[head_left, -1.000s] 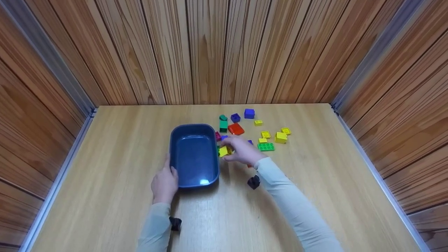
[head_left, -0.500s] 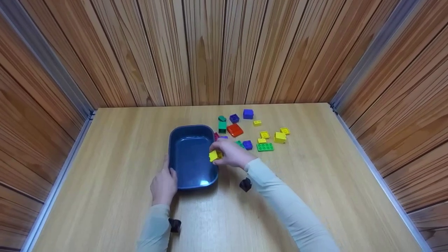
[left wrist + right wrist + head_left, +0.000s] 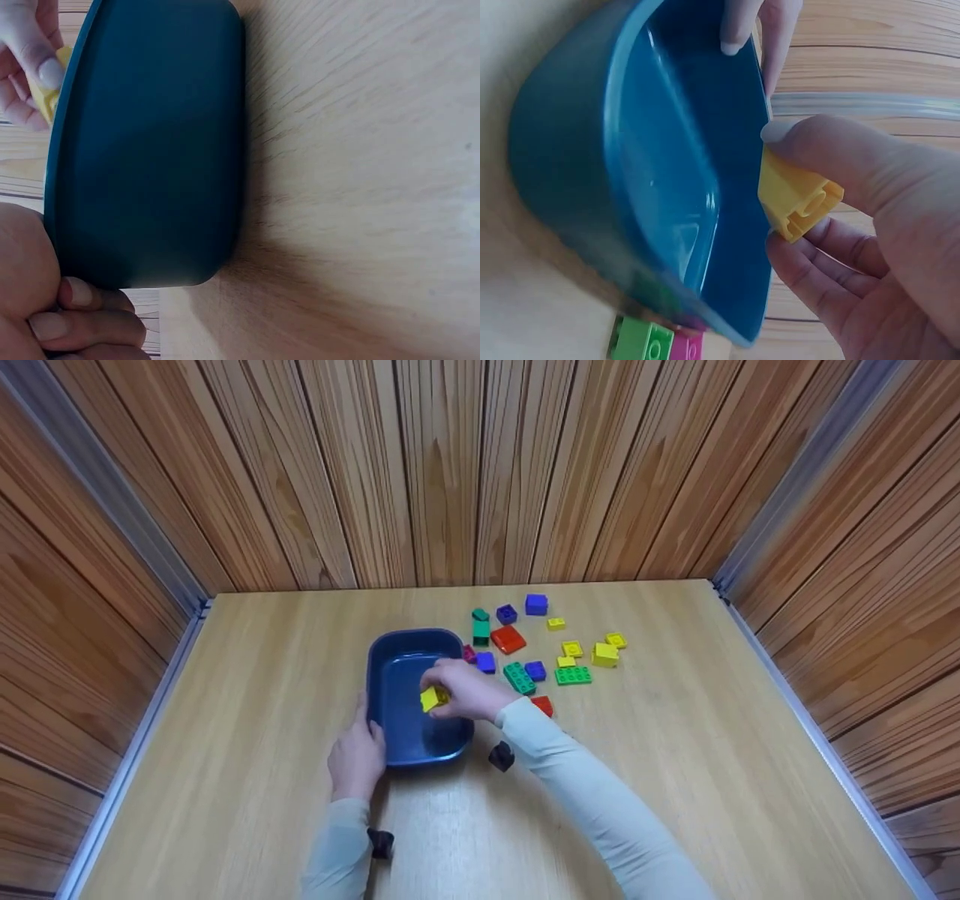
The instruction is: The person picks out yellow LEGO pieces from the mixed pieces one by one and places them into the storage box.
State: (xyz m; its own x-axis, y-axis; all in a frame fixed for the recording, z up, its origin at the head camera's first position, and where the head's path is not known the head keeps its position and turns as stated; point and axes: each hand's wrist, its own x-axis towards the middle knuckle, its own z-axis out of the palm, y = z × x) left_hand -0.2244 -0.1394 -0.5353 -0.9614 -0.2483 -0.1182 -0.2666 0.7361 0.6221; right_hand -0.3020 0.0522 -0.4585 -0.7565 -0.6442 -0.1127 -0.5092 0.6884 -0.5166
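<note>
Nearest the body, left hand (image 3: 357,754) grips the blue tub's (image 3: 390,690) near-left rim, fingertips hidden. Over the tub, right hand (image 3: 469,692) pinches a yellow brick (image 3: 433,698), partly covered. Beyond, loose bricks (image 3: 573,675); pink one (image 3: 469,653) half-hidden.

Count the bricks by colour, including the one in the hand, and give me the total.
Yellow bricks: 6, one of them held by the right hand over the blue bin
Green bricks: 4
Blue bricks: 4
Red bricks: 2
Pink brick: 1
Total: 17
</note>
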